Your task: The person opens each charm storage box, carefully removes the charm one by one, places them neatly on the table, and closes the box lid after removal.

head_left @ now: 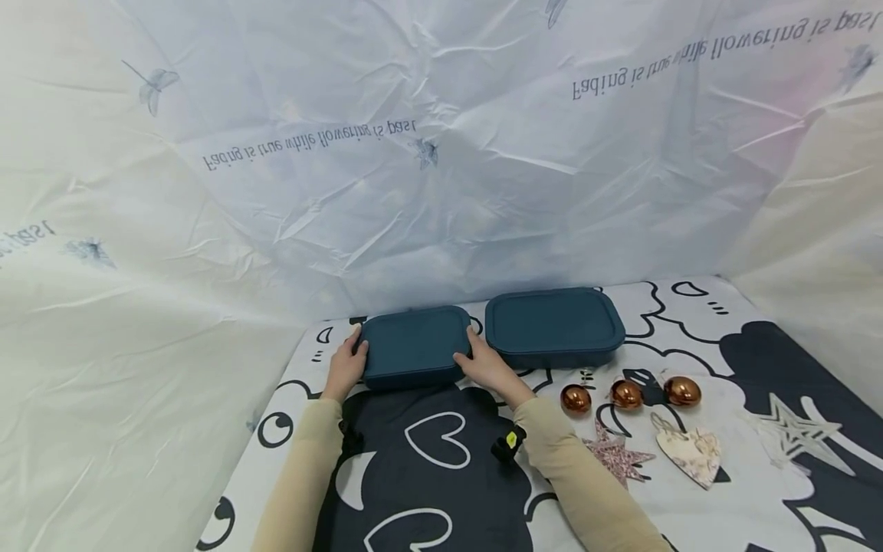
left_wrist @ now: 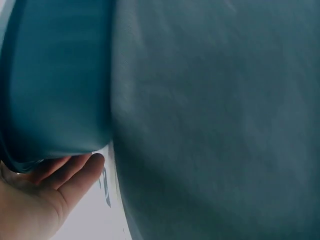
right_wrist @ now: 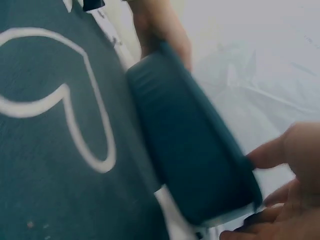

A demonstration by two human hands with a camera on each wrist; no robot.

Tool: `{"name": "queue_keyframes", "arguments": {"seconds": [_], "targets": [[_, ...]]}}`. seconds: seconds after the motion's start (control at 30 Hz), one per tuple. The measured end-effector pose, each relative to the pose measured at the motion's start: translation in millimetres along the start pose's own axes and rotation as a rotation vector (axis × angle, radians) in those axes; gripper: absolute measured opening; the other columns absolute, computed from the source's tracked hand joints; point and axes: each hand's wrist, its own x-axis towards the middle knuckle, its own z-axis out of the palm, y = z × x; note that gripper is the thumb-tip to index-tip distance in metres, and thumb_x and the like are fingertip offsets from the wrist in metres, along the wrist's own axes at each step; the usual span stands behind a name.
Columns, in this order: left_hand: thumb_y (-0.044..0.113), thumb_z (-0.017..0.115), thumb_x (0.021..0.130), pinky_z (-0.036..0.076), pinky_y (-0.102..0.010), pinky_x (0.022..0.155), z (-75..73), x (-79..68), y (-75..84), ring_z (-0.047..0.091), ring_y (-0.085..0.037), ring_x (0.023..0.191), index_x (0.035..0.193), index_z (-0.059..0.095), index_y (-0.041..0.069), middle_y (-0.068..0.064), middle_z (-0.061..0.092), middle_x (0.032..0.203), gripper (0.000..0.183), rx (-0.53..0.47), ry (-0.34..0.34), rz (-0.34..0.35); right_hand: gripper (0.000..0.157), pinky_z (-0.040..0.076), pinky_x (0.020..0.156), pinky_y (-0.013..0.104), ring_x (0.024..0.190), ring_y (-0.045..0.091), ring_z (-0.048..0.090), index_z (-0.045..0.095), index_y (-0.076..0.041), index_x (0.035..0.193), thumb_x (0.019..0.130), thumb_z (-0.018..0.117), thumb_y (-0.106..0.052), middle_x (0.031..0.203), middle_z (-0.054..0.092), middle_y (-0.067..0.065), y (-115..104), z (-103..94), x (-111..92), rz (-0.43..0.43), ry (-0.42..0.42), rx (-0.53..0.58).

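Observation:
A dark blue rectangular lidded box [head_left: 414,343] sits at the back left of the cloth, held at both short ends. My left hand [head_left: 345,366] grips its left end, with the thumb near the lid's edge. In the left wrist view, the fingers [left_wrist: 82,177] lie along the end wall, under the rim. At the opposite end my right hand [head_left: 491,368] holds the box. In the right wrist view, its thumb [right_wrist: 272,152] touches the rim and the other fingers are partly hidden beside the end wall. A second similar box [head_left: 555,328] stands just right of my right hand.
Three shiny copper balls [head_left: 626,394] lie in front of the second box. Nearer are a pink glitter star [head_left: 617,458], a wooden heart [head_left: 690,454] and a silvery star [head_left: 800,433]. A pale printed sheet [head_left: 441,207] rises behind the black-and-white cloth [head_left: 414,406].

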Motion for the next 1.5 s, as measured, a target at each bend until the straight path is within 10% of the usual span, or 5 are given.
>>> {"name": "queue_keyframes", "arguments": {"seconds": [0.23, 1.5], "targets": [[0.034, 0.033, 0.111, 0.022, -0.058, 0.12, 2.9, 0.6, 0.6, 0.022, -0.041, 0.149, 0.164, 0.013, 0.02, -0.021, 0.022, 0.164, 0.058, 0.065, -0.039, -0.011, 0.071, 0.014, 0.122, 0.059, 0.154, 0.031, -0.009, -0.014, -0.014, 0.161, 0.111, 0.033, -0.035, 0.167, -0.018, 0.009, 9, 3.9, 6, -0.036, -0.057, 0.044], [0.034, 0.038, 0.11, 0.024, -0.056, 0.12, -3.6, 12.0, -0.3, 0.02, -0.039, 0.15, 0.163, 0.02, 0.02, -0.017, 0.021, 0.166, 0.057, 0.002, -0.057, 0.003, 0.071, 0.015, 0.122, 0.058, 0.154, 0.033, -0.003, -0.007, -0.01, 0.161, 0.11, 0.036, -0.035, 0.168, -0.013, 0.013, 16, 10.4, 12, -0.114, 0.01, 0.0]]}}
